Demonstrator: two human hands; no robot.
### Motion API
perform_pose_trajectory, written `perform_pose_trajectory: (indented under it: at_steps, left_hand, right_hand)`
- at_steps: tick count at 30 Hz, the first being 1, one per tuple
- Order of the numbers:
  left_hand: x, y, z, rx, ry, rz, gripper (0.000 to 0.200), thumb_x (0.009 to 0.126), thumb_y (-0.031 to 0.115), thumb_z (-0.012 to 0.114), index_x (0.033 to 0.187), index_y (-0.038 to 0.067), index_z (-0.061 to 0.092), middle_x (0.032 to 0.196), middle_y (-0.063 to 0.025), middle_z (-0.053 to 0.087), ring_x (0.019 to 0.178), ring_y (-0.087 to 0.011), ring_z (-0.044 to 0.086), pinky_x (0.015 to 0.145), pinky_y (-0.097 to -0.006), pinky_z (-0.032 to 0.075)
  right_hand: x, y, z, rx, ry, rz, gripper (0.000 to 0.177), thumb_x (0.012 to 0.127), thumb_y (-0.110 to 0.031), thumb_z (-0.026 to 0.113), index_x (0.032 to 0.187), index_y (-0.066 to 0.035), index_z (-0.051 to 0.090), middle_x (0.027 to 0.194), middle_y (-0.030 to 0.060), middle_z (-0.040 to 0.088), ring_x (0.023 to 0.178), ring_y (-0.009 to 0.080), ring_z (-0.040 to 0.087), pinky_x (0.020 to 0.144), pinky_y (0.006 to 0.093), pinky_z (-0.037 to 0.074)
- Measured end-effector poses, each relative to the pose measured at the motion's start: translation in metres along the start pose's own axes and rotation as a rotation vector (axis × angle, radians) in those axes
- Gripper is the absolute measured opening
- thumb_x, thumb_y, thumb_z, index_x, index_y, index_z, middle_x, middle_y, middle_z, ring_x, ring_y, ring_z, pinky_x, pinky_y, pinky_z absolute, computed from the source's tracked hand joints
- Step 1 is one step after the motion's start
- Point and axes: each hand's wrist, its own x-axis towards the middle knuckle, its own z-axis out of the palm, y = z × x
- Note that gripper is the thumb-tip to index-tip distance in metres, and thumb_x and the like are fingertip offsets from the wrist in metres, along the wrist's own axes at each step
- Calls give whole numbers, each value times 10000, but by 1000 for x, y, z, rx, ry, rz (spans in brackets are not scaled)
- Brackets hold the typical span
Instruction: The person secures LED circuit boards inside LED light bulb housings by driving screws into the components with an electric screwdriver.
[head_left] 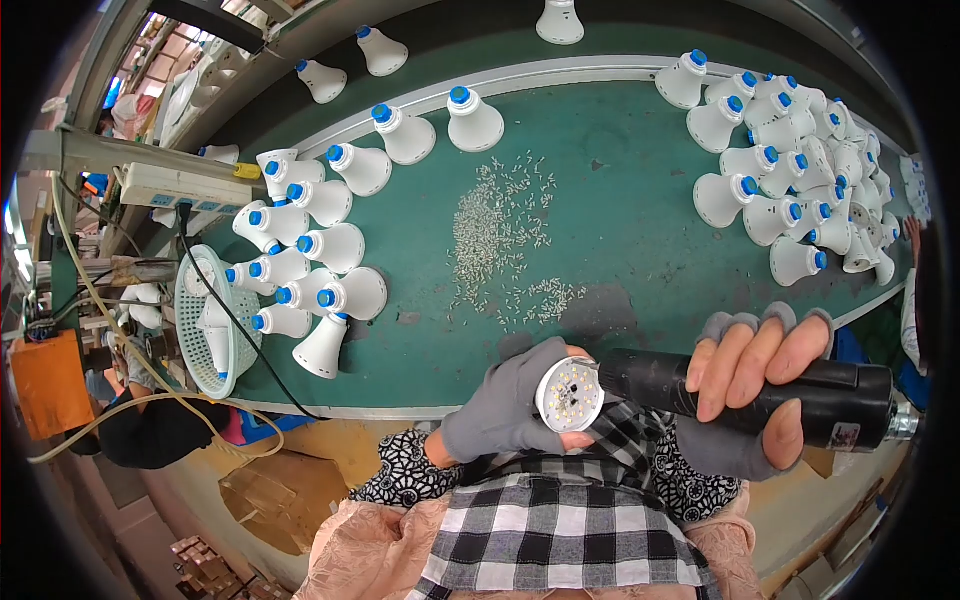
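My left hand (505,405), in a grey fingerless glove, is closed around an LED bulb (570,395) with its round board of small yellow LEDs facing up. My right hand (755,385), gloved the same way, grips a black electric screwdriver (645,380). The tool lies nearly level, and its front end reaches the bulb's rim; whether the bit touches a screw is hidden. Beyond my hands, a loose heap of small screws (480,240) is spread on the green work surface (620,200).
White bulb housings (360,293) with blue caps stand and lie at left, and more housings (725,200) crowd the right. A pale green basket (222,370) holds white parts. A power strip (180,188) with a black cable (215,305) is at left, above an orange box (50,380).
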Motion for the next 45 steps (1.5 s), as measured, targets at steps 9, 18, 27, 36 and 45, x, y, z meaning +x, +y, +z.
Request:
perform_pose_trajectory:
  at_steps: [9,18,27,36,45]
  left_hand:
    - [-3,8,-2,-57,-55,-69,757,631,458,826,1186,42,524,1103,-109,594,1041,-275,601,896,-363,464]
    - [-5,12,-12,-224,159,20,803,581,222,908,1251,70,492,1202,-54,554,1116,-151,535,966,-295,425]
    - [15,39,-23,-234,151,156,748,637,183,868,1264,77,475,1201,-45,547,1135,-139,513,980,-297,410]
    - [199,156,-4,225,-69,287,634,768,310,748,1270,80,435,1063,-91,596,981,-162,581,837,-304,470]
    - [421,179,120,651,12,557,875,696,556,725,1312,7,435,1246,-270,547,1139,-390,564,951,-439,453]
  right_hand:
    - [3,-3,2,-15,-86,77,323,842,-194,676,942,-71,395,710,52,491,533,161,522,598,330,479]
    - [34,-30,-41,312,274,-131,220,961,-263,527,996,-56,462,736,5,408,608,116,407,617,269,381]
    - [-23,4,-102,516,462,213,196,961,-266,530,941,-72,519,709,10,434,602,111,423,586,271,395]
    - [-54,35,-129,575,438,303,142,863,-200,594,917,-76,551,696,51,467,600,171,451,604,326,405]
    - [-51,32,-161,675,319,422,197,832,-212,611,939,-69,528,721,39,443,625,158,422,625,321,369]
